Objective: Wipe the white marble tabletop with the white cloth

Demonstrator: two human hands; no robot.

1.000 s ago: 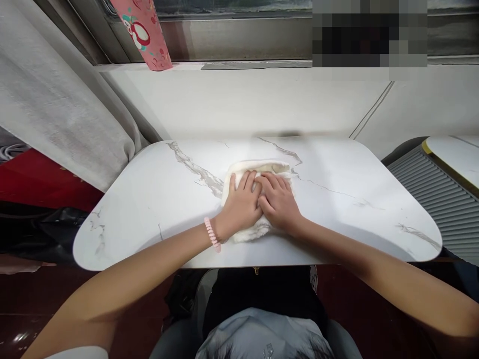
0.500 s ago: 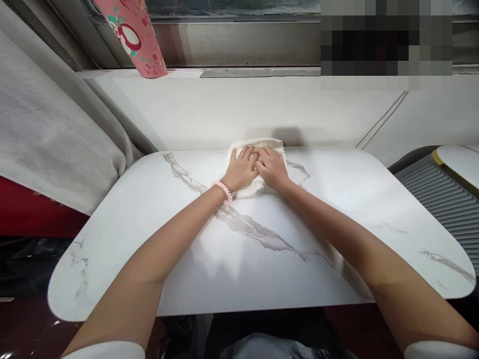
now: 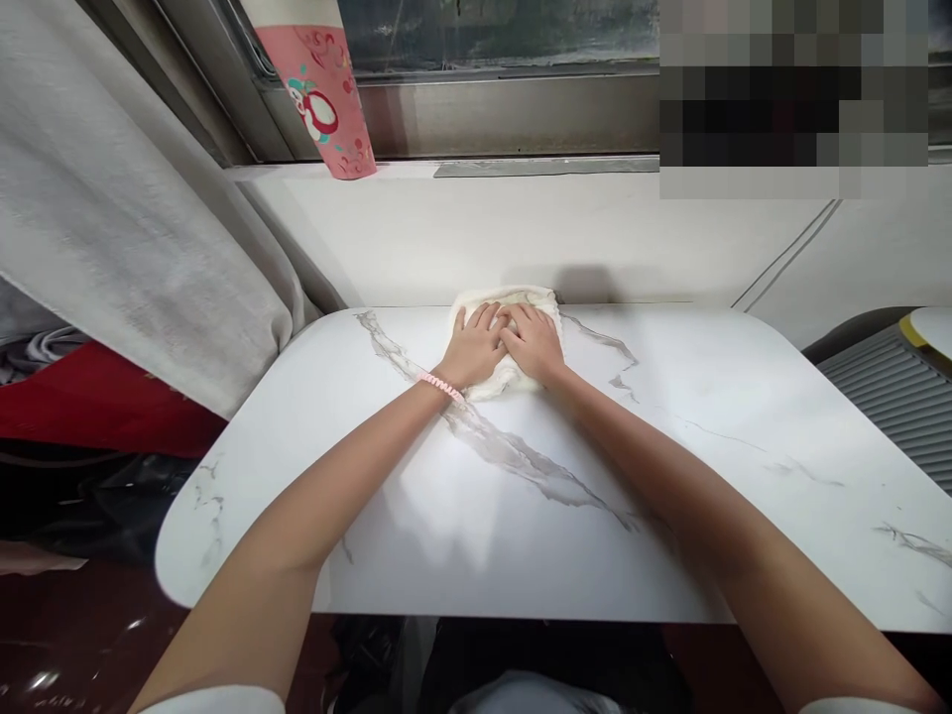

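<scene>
A cream-white cloth (image 3: 506, 382) lies flattened and slightly rumpled near the back edge of a white marble-patterned table (image 3: 476, 555). My left hand (image 3: 476, 349) rests palm down on it, fingers stretched and spread, with a pink coiled band (image 3: 440, 386) around the wrist. Right beside it, my right hand (image 3: 534, 342) also presses flat on the cloth with fingers extended. The fingers of the two hands meet or slightly overlap at the cloth's middle. Both palms hide part of the cloth.
A white wall (image 3: 461, 238) rises behind the table, below a window sill. A grey curtain (image 3: 149, 198) hangs at the left. A pink patterned roll or panel (image 3: 334, 109) stands on the sill. At the right is a grey ribbed surface (image 3: 892, 397). A pixelated block covers the upper right.
Both hands and the cloth have slid left along the table's back part. The camera view has turned a little, so the table and wall sit farther right and lower in the picture.
</scene>
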